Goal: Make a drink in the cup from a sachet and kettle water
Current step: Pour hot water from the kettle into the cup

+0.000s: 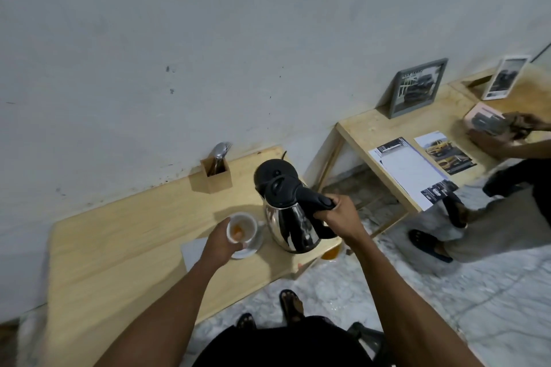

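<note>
Fingers of our right hand [338, 213] are clamped around the black handle of the steel kettle [290, 211], which stands upright on the wooden table [125, 235]. Our left hand [222, 240] curls around the white cup [242, 228], which sits on a saucer [253, 247]; orange powder lies inside. Left fingertips are hidden behind the cup. We see no sachet clearly.
</note>
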